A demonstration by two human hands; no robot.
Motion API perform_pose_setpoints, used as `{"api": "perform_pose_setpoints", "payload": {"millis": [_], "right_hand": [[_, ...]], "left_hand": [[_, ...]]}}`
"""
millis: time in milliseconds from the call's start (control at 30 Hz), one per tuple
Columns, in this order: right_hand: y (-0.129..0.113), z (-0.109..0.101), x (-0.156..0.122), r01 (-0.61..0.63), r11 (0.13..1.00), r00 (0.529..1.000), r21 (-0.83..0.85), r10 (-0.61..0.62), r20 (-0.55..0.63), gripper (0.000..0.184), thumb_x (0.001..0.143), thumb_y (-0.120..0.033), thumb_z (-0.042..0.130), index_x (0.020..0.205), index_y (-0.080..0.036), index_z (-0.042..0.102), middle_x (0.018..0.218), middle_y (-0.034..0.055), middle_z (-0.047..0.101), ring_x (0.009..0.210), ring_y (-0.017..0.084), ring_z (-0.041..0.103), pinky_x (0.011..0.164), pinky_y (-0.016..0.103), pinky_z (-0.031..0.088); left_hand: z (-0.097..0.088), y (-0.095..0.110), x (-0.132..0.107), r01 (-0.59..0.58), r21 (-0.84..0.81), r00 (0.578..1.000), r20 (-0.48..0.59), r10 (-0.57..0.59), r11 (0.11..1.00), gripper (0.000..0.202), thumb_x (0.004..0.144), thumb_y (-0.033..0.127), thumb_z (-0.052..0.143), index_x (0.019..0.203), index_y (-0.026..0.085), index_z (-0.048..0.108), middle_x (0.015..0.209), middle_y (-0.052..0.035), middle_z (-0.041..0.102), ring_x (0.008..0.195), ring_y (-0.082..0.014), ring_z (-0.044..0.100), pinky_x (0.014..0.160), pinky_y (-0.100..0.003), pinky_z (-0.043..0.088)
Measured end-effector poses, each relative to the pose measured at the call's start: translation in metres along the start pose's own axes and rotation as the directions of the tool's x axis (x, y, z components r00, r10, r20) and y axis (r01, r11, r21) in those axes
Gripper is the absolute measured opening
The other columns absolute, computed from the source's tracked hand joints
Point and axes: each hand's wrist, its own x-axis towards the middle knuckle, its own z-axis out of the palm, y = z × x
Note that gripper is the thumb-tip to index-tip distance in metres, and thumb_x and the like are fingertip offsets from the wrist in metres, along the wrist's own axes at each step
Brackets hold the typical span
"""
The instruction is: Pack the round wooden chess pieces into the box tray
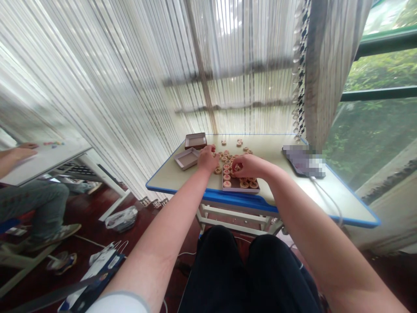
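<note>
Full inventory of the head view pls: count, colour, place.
desk: 1, cream with blue edge, centre
front box: 1, pale mauve, desk's near edge
round pieces: many, overlapping, tan with red or dark marks, in front box and loose behind
tray: 1, greyish, desk left
brown box: 1, open, back left
pixelated device: 1, dark edge, desk right
cable: 1, white, by device
curtains: several panels, whitish, behind desk
window: 1, green frame, right
second table: 1, white, left
co-worker: 1, blue-grey trousers, left
plastic bag: 1, whitish, floor
other floor items: several, blurred
left hand: 1, bare, by loose pieces
right hand: 1, bare, over front box
</note>
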Motion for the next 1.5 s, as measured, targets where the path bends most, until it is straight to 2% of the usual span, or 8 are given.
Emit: {"api": "perform_pose_setpoints", "payload": {"millis": [500, 633, 700, 767, 900, 1067, 1200, 1500], "right_hand": [[-0.009, -0.010, -0.003, -0.036, 0.996, 0.998, 0.085, 0.032, 0.047, 0.015, 0.063, -0.031, 0.067, 0.076, -0.025, 0.070, 0.071, -0.0003, 0.065, 0.061, 0.014, 0.055, 0.055, 0.024, 0.039], [-0.003, -0.014, -0.003, -0.097, 0.985, 0.995, 0.141, 0.100, -0.016, 0.021, 0.070, -0.038, 0.062, 0.083, -0.024, 0.071, 0.071, 0.0014, 0.064, 0.060, 0.014, 0.054, 0.054, 0.025, 0.040], [0.008, -0.012, 0.000, -0.162, 0.976, 0.977, 0.147, 0.179, -0.112, 0.025, 0.075, -0.041, 0.056, 0.088, -0.024, 0.070, 0.076, 0.0032, 0.064, 0.061, 0.014, 0.054, 0.055, 0.025, 0.040], [0.024, -0.007, 0.003, -0.267, 0.958, 0.932, 0.108, 0.285, -0.224, 0.029, 0.076, -0.040, 0.054, 0.093, -0.023, 0.070, 0.083, 0.0059, 0.064, 0.064, 0.016, 0.055, 0.056, 0.027, 0.041], [0.052, 0.005, 0.005, -0.415, 0.910, 0.862, 0.021, 0.400, -0.310, 0.029, 0.077, -0.033, 0.052, 0.097, -0.023, 0.070, 0.096, 0.0105, 0.063, 0.080, 0.022, 0.056, 0.067, 0.032, 0.044], [0.069, 0.012, 0.005, -0.535, 0.845, 0.804, -0.013, 0.505, -0.314, 0.030, 0.071, -0.022, 0.053, 0.095, -0.022, 0.071, 0.101, 0.0140, 0.063, 0.095, 0.029, 0.054, 0.077, 0.037, 0.044], [0.075, 0.016, 0.007, -0.610, 0.786, 0.756, 0.099, 0.615, -0.225, 0.036, 0.067, -0.017, 0.056, 0.100, -0.021, 0.068, 0.098, 0.0101, 0.067, 0.085, 0.023, 0.060, 0.069, 0.030, 0.046], [0.071, 0.018, 0.005, -0.619, 0.745, 0.726, 0.250, 0.664, -0.179, 0.031, 0.072, -0.023, 0.053, 0.100, -0.019, 0.068, 0.086, 0.0067, 0.070, 0.071, 0.018, 0.064, 0.062, 0.025, 0.046]], "left_hand": [[0.001, -0.003, 0.000, -0.009, 0.028, 1.000, 0.027, 0.008, 1.000, 0.012, 0.072, 0.018, 0.056, 0.085, 0.018, 0.057, 0.088, -0.0081, 0.062, 0.089, -0.0234, 0.054, 0.085, -0.037, 0.039], [0.002, -0.004, 0.000, -0.022, 0.049, 0.999, 0.038, 0.020, 0.999, 0.016, 0.073, 0.020, 0.055, 0.087, 0.016, 0.062, 0.095, -0.0113, 0.063, 0.094, -0.0260, 0.054, 0.088, -0.038, 0.039], [0.003, -0.005, 0.000, -0.031, 0.062, 0.995, 0.098, 0.025, 0.998, 0.018, 0.073, 0.022, 0.055, 0.086, 0.017, 0.066, 0.095, -0.0117, 0.064, 0.095, -0.0269, 0.055, 0.089, -0.040, 0.039], [0.005, -0.006, 0.000, -0.038, 0.060, 0.984, 0.178, 0.027, 0.997, 0.019, 0.073, 0.023, 0.055, 0.084, 0.018, 0.069, 0.093, -0.0114, 0.066, 0.094, -0.0277, 0.056, 0.089, -0.041, 0.039], [0.005, -0.006, 0.000, -0.037, 0.028, 0.971, 0.236, 0.030, 0.999, 0.026, 0.075, 0.025, 0.052, 0.093, 0.020, 0.070, 0.093, -0.0098, 0.068, 0.090, -0.0262, 0.059, 0.084, -0.039, 0.043], [0.002, -0.005, 0.000, -0.030, 0.014, 0.973, 0.230, 0.026, 0.999, 0.031, 0.075, 0.014, 0.049, 0.098, 0.018, 0.068, 0.097, -0.0098, 0.068, 0.092, -0.0250, 0.060, 0.085, -0.037, 0.045], [0.001, -0.005, 0.000, -0.010, 0.027, 0.973, 0.230, 0.004, 1.000, 0.031, 0.075, 0.012, 0.049, 0.100, 0.018, 0.067, 0.100, -0.0076, 0.068, 0.094, -0.0200, 0.060, 0.088, -0.031, 0.044], [0.001, -0.003, -0.001, -0.009, 0.086, 0.970, 0.244, -0.013, 0.996, 0.027, 0.076, 0.014, 0.049, 0.096, 0.018, 0.067, 0.097, -0.0065, 0.068, 0.089, -0.0180, 0.061, 0.083, -0.029, 0.046]]}}
